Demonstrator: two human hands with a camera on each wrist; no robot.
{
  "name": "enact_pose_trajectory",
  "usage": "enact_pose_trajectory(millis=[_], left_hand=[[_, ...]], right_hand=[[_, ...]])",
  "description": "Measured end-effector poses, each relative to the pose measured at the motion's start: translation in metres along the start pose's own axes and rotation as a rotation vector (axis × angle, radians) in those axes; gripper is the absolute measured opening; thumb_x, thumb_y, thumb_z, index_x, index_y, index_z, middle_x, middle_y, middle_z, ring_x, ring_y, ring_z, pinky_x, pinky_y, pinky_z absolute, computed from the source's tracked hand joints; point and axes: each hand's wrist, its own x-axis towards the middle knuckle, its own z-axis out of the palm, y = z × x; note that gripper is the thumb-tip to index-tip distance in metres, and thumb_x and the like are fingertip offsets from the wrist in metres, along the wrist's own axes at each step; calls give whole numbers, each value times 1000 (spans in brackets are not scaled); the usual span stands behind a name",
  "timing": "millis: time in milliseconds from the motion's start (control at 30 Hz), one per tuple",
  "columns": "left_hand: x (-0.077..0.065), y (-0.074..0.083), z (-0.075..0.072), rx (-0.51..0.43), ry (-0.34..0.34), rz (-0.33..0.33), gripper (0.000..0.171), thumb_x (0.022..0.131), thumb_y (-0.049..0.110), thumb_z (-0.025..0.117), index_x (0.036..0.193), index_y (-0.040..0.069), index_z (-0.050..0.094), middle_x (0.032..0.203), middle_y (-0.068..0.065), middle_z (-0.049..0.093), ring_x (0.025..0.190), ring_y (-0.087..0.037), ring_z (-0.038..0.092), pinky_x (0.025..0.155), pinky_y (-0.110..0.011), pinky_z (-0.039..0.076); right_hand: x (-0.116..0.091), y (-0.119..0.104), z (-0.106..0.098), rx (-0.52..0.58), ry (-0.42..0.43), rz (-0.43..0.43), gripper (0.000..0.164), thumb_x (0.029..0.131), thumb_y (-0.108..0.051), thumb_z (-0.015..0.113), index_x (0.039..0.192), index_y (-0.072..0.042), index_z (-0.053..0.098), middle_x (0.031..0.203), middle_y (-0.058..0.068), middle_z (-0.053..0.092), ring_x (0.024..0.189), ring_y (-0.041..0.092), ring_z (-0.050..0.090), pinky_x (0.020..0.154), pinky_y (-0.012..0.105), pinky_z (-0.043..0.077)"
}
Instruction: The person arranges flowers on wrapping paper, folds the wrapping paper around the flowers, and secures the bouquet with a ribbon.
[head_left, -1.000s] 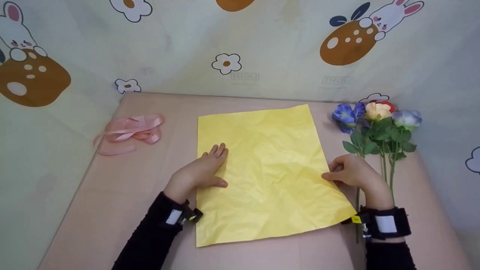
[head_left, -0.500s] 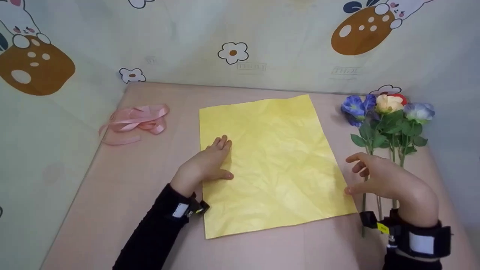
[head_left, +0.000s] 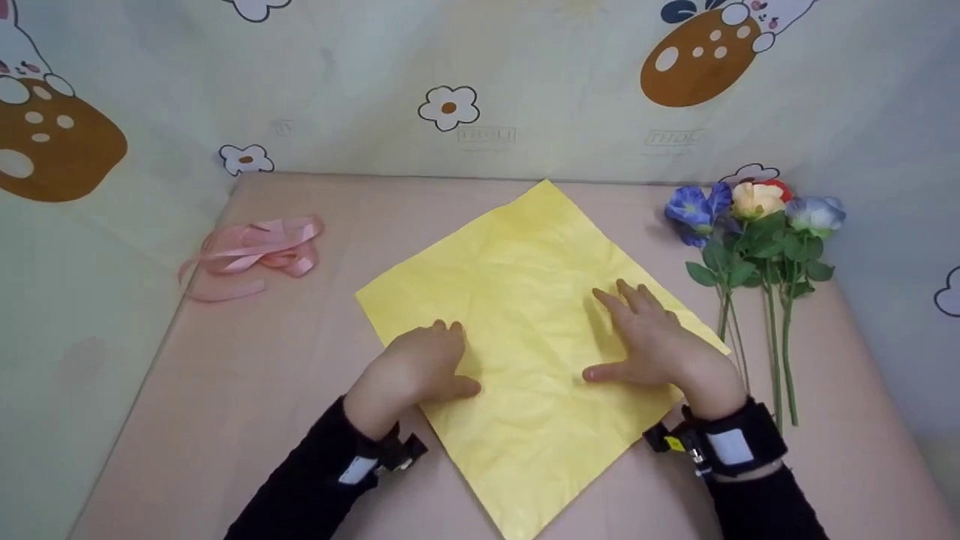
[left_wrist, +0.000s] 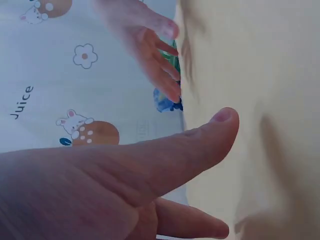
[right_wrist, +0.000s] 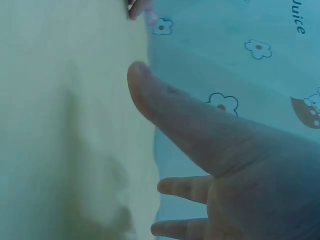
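Note:
A sheet of yellow wrapping paper (head_left: 517,315), lightly creased, lies turned like a diamond on the pink table, one corner pointing at the person. My left hand (head_left: 424,367) is over its left side, thumb out and fingers pointing down to the paper. Over the right side my right hand (head_left: 652,341) is spread, fingers apart and nothing gripped. In the left wrist view the left thumb (left_wrist: 200,142) stands out above the paper, with shadows beneath. The right wrist view shows the right thumb (right_wrist: 165,102) and two fingers held apart over the sheet.
A loose pink ribbon (head_left: 262,251) lies at the back left of the table (head_left: 187,397). Several artificial flowers (head_left: 757,202) with long green stems lie at the right, close to the paper's right corner. A printed cloth wall (head_left: 360,90) rises behind the table.
The yellow paper has turned counterclockwise from roughly square-on to a diamond. My right hand left its right edge, moved outward, then came back in over it. The left hand stayed on the left side.

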Motion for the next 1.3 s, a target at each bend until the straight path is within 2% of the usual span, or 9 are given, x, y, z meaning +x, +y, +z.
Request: enact_pose_trajectory(millis=[100, 167, 333, 500, 600, 800, 933, 1100, 1300], left_hand=[[-5, -4, -9, 28, 43, 59, 80, 92, 43, 77, 146, -10, 50, 124, -28, 67, 112, -42, 66, 94, -51, 54], [-2, -10, -14, 36, 78, 95, 78, 93, 42, 76, 147, -8, 50, 126, -27, 67, 118, -42, 64, 99, -51, 52], [20, -30, -14, 13, 172, 162, 87, 95, 40, 74, 156, -9, 35, 158, -32, 38, 149, -48, 33, 119, -55, 33], [37, -45, 0, -25, 170, 217, 106, 90, 51, 77, 162, -4, 22, 167, -30, 17, 154, -50, 14, 122, -59, 24], [42, -50, 7, -40, 138, 213, 116, 87, 56, 79, 164, -2, 14, 170, -26, 8, 156, -49, 8, 123, -60, 20], [42, -59, 12, 0, 95, 147, 128, 82, 64, 79, 164, -3, 6, 171, -22, 0, 158, -41, 3, 125, -60, 14], [41, -63, 15, 0, 99, 147, 128, 82, 67, 77, 163, -5, 9, 171, -24, 2, 158, -41, 4, 125, -60, 14], [37, -68, 23, 14, 95, 155, 128, 83, 70, 73, 163, -5, 8, 171, -24, 2, 158, -42, 5, 124, -61, 15], [31, -70, 29, 57, 106, 165, 125, 86, 73, 67, 163, -5, 7, 171, -24, 1, 158, -43, 4, 125, -60, 14]], right_hand=[[6, -1, 3, -17, -42, 2, 126, 73, -66, 85, 166, -13, 19, 168, 32, 6, 152, 58, 6, 107, 84, 19], [8, -1, 3, -24, -56, 8, 128, 70, -66, 87, 166, -14, 20, 168, 32, 6, 151, 60, 5, 106, 86, 18], [3, 4, 1, -10, -83, 11, 125, 72, -59, 90, 166, -11, 23, 167, 34, 5, 149, 63, 4, 106, 85, 20], [-2, 10, 4, 35, -140, -11, 116, 79, -47, 89, 165, -6, 22, 165, 38, -1, 146, 67, -2, 106, 81, 27], [-4, 12, 5, 52, -135, -20, 113, 81, -45, 88, 165, -5, 22, 164, 40, 0, 146, 68, -2, 106, 81, 26], [-1, 15, 3, 58, -25, -65, 121, 77, -56, 87, 167, -14, 19, 167, 35, 0, 149, 63, -2, 107, 85, 15], [2, 21, 8, 51, 0, -94, 130, 70, -60, 90, 168, -16, 16, 168, 34, -1, 151, 61, -4, 109, 84, 11], [0, 30, 25, -20, -35, -124, 131, 71, -72, 83, 168, -16, 15, 169, 30, -5, 152, 58, -6, 114, 79, 9], [-3, 33, 39, -77, 18, -173, 133, 69, -75, 81, 167, -13, 16, 169, 31, -5, 152, 58, -6, 113, 79, 10]])
